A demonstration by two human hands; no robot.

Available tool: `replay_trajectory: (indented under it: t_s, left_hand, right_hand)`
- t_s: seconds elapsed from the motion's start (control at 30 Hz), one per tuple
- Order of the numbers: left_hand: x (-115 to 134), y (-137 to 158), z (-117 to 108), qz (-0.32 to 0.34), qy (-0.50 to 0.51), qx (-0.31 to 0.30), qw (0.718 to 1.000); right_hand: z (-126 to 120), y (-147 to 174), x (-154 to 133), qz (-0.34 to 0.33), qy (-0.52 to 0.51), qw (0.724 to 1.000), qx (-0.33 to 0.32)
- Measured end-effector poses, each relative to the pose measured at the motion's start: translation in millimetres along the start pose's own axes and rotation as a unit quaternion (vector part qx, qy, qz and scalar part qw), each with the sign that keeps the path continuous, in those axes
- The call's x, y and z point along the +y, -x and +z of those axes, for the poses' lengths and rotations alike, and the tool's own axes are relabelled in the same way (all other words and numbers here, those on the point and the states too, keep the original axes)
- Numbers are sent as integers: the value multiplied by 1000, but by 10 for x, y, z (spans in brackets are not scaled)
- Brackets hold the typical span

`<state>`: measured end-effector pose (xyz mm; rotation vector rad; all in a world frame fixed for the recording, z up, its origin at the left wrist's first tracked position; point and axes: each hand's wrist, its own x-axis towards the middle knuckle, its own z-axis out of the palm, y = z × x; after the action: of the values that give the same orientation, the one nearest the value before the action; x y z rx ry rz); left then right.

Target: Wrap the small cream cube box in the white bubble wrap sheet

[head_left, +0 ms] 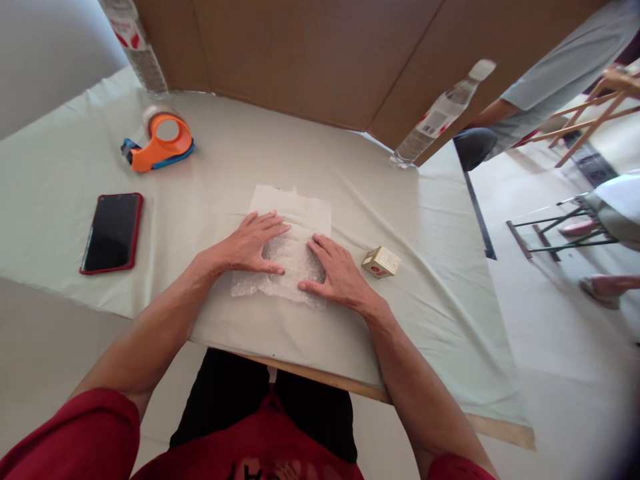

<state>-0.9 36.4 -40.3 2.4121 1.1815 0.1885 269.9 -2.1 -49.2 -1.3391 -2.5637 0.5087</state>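
A sheet of clear bubble wrap [293,260] lies flat on the cloth-covered table in front of me. My left hand [253,245] rests on its left side, fingers stretched out and the thumb apart. On the right side of the sheet lies my right hand [336,272], its fingers also spread, pointing up and left. Neither hand grips anything. A small gold-coloured box [381,262] with a red mark sits just to the right of my right hand, apart from it.
An orange and blue tape dispenser [160,143] and a phone in a red case [113,233] lie at the left. Two water bottles, one far left [137,50] and one right [440,117], stand by a brown cardboard panel [300,60]. Other people sit at the right.
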Motion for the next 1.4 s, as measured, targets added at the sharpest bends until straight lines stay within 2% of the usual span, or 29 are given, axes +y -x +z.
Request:
replay_trajectory:
  t_s: [0.1, 0.2, 0.27, 0.33, 0.4, 0.47, 0.53, 0.6, 0.67, 0.73, 0.8, 0.87, 0.93, 1.07, 1.4]
  left_hand:
    - [8, -5, 4, -1, -19, -19, 1000]
    - [14, -4, -13, 8, -30, -18, 999]
    - [14, 2, -47, 11, -20, 10, 1000]
    - [3, 12, -96, 11, -3, 62, 998]
    - [-22, 24, -146, 8, 19, 110, 994]
    - [-54, 30, -181, 2, 30, 121, 992]
    - [-81, 26, -192, 0, 15, 95, 995]
    - [-95, 14, -184, 7, -17, 60, 998]
    - [-95, 1, -165, 16, -43, 43, 998]
    - [-87, -5, -148, 21, -56, 45, 997]
    - [-75, -3, -141, 20, -67, 49, 996]
    - [-62, 3, -147, 16, -77, 47, 996]
    - [-46, 9, -161, 10, -81, 40, 996]
    - [-23, 10, -186, -3, -64, 30, 997]
    - [6, 41, -198, -29, -25, 24, 999]
  right_hand:
    - [-131, 27, 24, -7, -16, 999, 39]
    - [-405, 138, 128, 0, -18, 992, 123]
    - [-583, 267, 255, 33, 8, 986, 165]
    - [-680, 422, 413, 86, 45, 981, 170]
    - [-679, 573, 567, 152, 73, 975, 146]
    - [-623, 682, 668, 199, 69, 970, 118]
    - [-583, 726, 667, 224, 43, 965, 129]
    - [-600, 696, 533, 233, 2, 957, 175]
    - [-658, 593, 283, 216, -49, 950, 222]
    - [-691, 425, -19, 154, -91, 954, 240]
    - [-635, 213, -277, 76, -115, 964, 227]
    - [-477, -3, -422, 22, -124, 973, 192]
    - [-259, -180, -443, -9, -110, 984, 142]
    - [85, -338, -298, 1, -72, 993, 98]
    - [138, -329, -182, -18, -90, 990, 103]
